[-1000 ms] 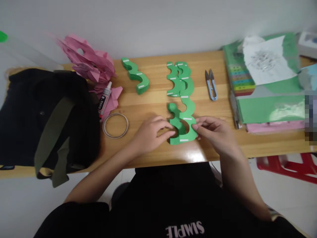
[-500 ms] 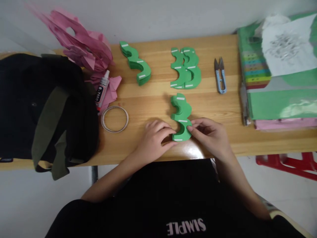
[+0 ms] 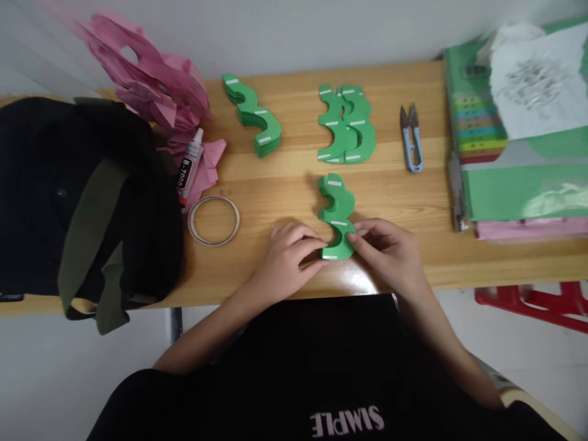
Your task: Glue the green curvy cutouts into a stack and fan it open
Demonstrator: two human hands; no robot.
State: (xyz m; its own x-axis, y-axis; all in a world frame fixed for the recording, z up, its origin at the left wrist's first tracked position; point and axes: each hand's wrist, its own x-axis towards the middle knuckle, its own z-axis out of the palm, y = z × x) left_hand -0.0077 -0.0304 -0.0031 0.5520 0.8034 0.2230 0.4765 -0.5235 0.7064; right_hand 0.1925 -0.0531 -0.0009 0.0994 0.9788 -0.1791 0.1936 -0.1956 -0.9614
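We find the stack of wavy green paper cutouts on the wooden table, near the front edge and between both hands. Our right hand pinches its right side, thumb uppermost; our left hand brings thumb and forefinger to its near end, though we cannot tell whether they grip. We judge it light, bendable and easily creased, its layers liable to slide, so we would hold the broad outer curves, clear of the white strips.
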